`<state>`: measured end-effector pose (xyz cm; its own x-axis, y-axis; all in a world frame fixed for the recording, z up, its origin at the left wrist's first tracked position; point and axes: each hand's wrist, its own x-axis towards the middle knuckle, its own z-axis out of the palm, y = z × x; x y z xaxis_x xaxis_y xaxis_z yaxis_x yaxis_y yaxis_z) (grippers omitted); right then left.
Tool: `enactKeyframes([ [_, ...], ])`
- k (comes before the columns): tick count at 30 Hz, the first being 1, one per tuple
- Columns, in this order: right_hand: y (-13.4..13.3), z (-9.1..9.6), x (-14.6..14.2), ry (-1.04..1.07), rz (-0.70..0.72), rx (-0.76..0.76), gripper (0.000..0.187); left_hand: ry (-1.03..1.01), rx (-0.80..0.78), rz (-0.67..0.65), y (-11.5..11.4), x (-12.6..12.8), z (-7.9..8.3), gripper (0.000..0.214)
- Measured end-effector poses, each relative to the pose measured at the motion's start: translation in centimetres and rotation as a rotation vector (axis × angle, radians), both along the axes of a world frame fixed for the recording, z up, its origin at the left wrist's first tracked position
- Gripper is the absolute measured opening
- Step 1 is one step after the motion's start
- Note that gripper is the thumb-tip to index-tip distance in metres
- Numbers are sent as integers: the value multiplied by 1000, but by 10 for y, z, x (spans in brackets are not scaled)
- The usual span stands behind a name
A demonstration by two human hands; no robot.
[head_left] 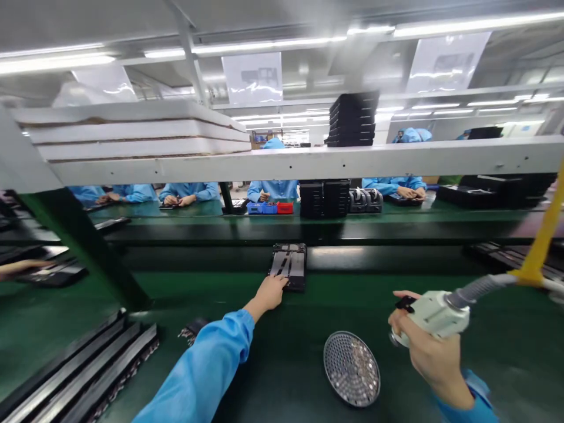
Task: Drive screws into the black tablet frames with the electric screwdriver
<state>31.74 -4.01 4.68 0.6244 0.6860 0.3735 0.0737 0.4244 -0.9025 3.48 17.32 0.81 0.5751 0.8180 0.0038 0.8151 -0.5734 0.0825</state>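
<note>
My left hand [269, 292] reaches forward with its fingers closed over the near left corner of an opened tablet [291, 267]. Grey battery panels show inside the tablet's black frame, which lies at the edge of the dark belt. At the right, my right hand [434, 352] is wrapped around a pale electric screwdriver [436, 317], raised over the green bench. A grey cable [478, 289] runs from its back to a yellow hanger [540, 247]. Between my hands lies a round perforated screw dish [351, 369], with small shiny screws mostly on its right side.
Long black strips [92, 376] lie at the lower left by a green post [83, 252]. A white shelf beam [291, 163] crosses ahead, carrying white foam sheets [141, 132] and stacked black trays [352, 120]. Co-workers in blue sit across the line; another person's hand [24, 268] is at far left.
</note>
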Motion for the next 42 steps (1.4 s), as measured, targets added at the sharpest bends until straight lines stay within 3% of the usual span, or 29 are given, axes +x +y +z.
enactKeyframes([
  [5,11,-6,2,9,-44,-89,40,55,79,57,-20,-13,-14,45],
  [9,14,-16,5,-29,-19,-124,42,47,67,143,1,-22,-11,41],
  [15,15,-21,10,-61,7,-124,41,15,-47,145,34,-37,-1,35],
  [24,15,-16,4,-58,-10,-98,36,-29,-93,174,45,-55,-8,38],
  [30,14,-17,3,-60,7,-123,38,-57,-97,179,38,-61,-10,36],
  [35,16,-23,8,-54,-27,-151,44,-56,-124,168,34,-57,-8,37],
  [42,14,-19,3,-31,-19,-146,42,-44,-171,170,47,-61,5,38],
])
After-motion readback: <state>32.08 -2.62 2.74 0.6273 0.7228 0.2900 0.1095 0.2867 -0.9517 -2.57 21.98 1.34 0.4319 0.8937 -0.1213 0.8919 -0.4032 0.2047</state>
